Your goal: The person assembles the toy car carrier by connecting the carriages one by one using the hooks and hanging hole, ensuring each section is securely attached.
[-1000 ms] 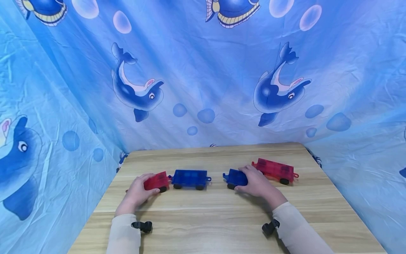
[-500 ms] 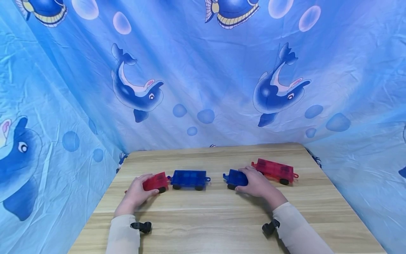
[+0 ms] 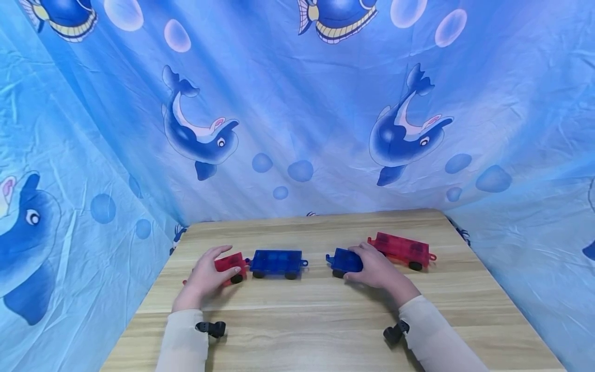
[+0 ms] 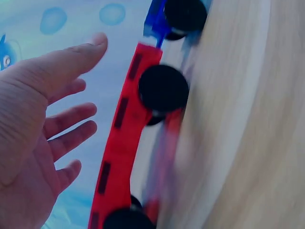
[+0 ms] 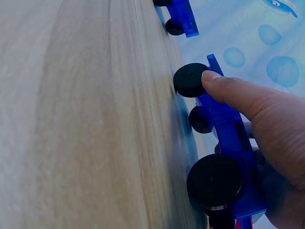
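Note:
My left hand [image 3: 207, 274] hovers over a red toy train car [image 3: 228, 262] with its fingers spread; in the left wrist view the fingers are clear of the car's side. That red car's front end meets the left end of a blue toy train car [image 3: 276, 262], where the couplers touch. Across a gap, my right hand [image 3: 374, 266] grips a second blue train car [image 3: 346, 260] between thumb and fingers, its hook end facing left. In the right wrist view the thumb presses beside a black wheel [image 5: 190, 80]. The palm hides that car's right end.
Behind my right hand stands another red train car [image 3: 403, 249], angled, its left end near the fingers. The wooden table [image 3: 297, 320] ends at a blue curtain [image 3: 297, 129] printed with dolphins, which hangs behind and at both sides.
My left hand has let go of the red car, lifting slightly and opening its fingers. My right hand and the blue car it holds have stayed put.

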Demonstrator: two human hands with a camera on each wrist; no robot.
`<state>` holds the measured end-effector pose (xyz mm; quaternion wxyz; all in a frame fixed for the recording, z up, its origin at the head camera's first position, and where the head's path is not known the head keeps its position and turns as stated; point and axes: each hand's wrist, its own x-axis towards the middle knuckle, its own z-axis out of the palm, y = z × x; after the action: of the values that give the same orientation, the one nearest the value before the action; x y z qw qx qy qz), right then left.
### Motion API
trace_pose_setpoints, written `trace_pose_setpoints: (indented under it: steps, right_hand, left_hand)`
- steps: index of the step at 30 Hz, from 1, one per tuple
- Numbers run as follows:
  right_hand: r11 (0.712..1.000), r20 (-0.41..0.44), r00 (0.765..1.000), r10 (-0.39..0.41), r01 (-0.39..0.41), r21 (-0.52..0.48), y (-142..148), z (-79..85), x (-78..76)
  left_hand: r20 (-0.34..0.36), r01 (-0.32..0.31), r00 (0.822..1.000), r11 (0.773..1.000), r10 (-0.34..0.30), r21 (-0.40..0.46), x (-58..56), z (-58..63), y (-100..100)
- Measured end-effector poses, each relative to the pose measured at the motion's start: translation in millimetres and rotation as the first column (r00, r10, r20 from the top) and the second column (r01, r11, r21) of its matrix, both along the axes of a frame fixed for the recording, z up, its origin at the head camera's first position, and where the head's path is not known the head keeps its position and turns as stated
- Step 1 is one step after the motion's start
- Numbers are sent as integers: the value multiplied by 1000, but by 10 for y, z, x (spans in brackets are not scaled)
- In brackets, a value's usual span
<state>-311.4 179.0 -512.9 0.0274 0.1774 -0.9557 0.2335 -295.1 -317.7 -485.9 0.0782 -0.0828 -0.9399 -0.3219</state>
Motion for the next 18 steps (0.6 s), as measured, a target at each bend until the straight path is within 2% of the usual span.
trace_pose_setpoints:
  steps: [11,18]
  right_hand:
    - [1000,7,1000,-15,15,-2,6,-8,-16]
    - [1000,6,1000,-20,20,-6,2,-7,-27]
  left_hand:
    - [-54,70,996,997,-71,-26,-109,61,362]
    - [-20,115,993,990,-117,-82,-186,6,615]
